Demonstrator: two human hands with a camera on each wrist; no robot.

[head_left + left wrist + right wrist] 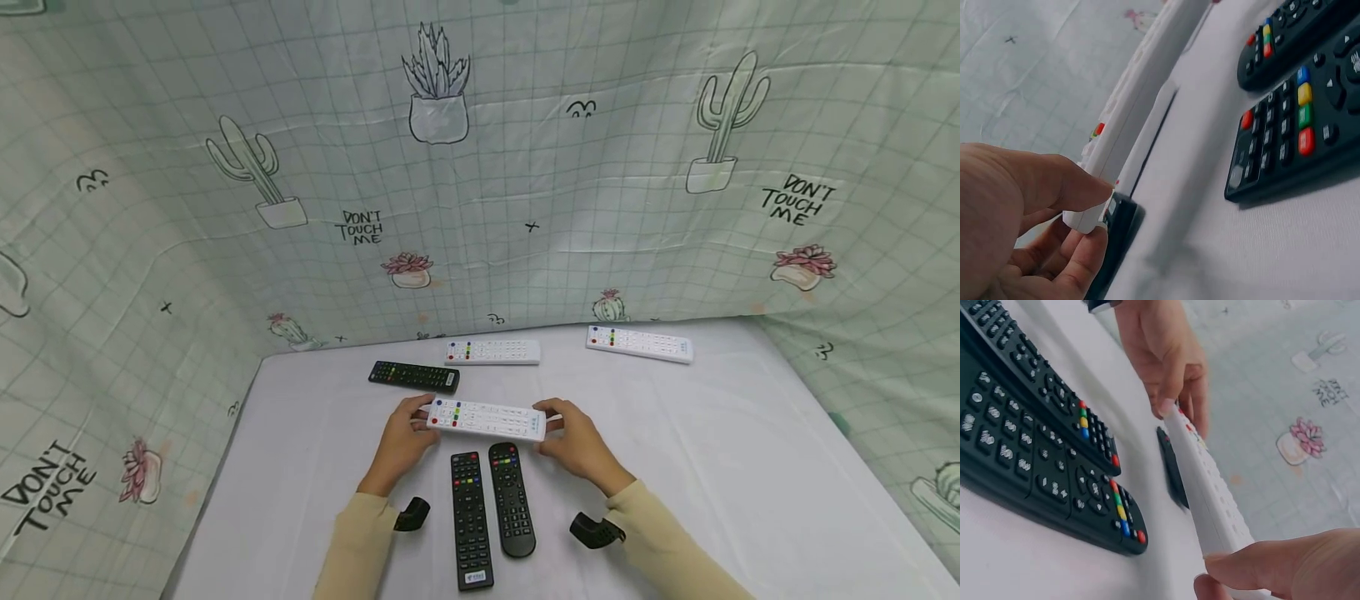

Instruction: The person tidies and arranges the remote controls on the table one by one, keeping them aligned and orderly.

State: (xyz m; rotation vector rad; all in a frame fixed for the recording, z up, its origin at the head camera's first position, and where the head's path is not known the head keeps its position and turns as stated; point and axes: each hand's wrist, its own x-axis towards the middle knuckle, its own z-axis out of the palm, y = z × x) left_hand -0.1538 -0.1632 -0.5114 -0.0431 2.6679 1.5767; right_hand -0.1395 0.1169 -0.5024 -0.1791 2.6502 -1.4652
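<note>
A white remote control with coloured buttons is held lengthwise between both hands, above the white table. My left hand pinches its left end between thumb and fingers, as the left wrist view also shows at the remote's tip. At the other end, my right hand pinches with thumb and fingers. Two black remotes lie nearer me, a straight-sided one and a rounded one, between the forearms. Just beyond the left hand lies another black remote.
Farther back lie a white remote in the middle and another white remote to the right. A cactus-print cloth hangs behind the table and along its sides. Black wrist devices show at both sleeves.
</note>
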